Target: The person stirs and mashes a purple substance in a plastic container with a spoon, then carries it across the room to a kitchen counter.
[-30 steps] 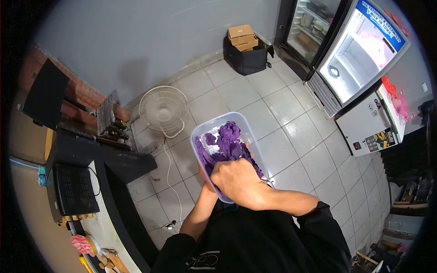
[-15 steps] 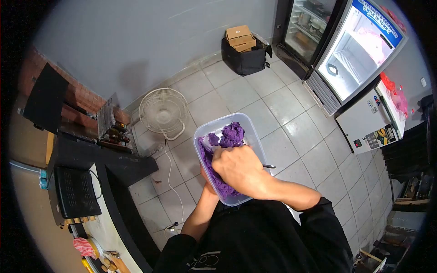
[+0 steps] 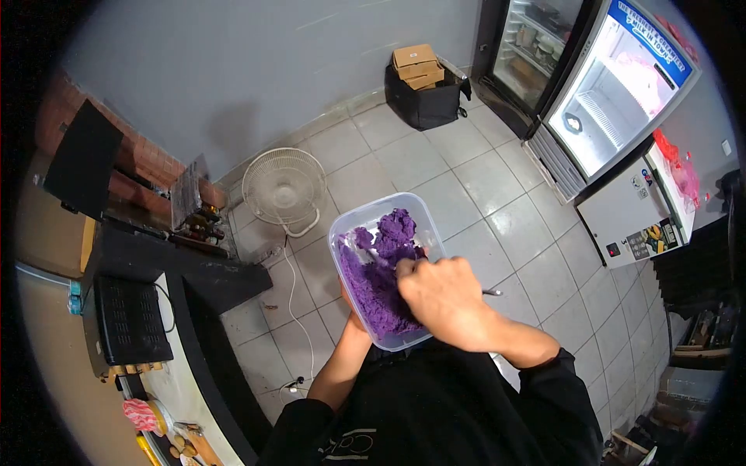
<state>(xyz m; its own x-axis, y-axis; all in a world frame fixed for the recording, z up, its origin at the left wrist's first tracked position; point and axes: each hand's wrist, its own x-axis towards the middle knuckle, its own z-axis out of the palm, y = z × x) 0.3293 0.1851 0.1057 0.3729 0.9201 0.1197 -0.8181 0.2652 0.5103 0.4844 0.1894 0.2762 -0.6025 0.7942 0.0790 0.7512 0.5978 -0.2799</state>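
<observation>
A clear plastic container (image 3: 430, 220) is held in front of my body, tilted a little. Inside lies purple mash (image 3: 371, 291), crumbly along the near and left side, with a bigger clump at the far end. My left hand (image 3: 355, 321) grips the container from its left side and below; most of its fingers are hidden. Over the right part of the container, my right hand (image 3: 443, 295) is closed in a fist round a metal utensil (image 3: 493, 293). Only the end of its thin handle sticks out to the right; its head is hidden by the hand.
A white fan (image 3: 284, 186) with a trailing cord stands on the tiled floor. A black bag (image 3: 420, 105) with cardboard boxes is by the wall. Lit fridge (image 3: 606, 101) and white freezer (image 3: 625, 206) stand right. A counter (image 3: 183, 380) with a black oven (image 3: 132, 322) is left.
My right hand has moved right and slightly down with the utensil, uncovering more of the mash in the middle. The container and left hand stay almost where they were.
</observation>
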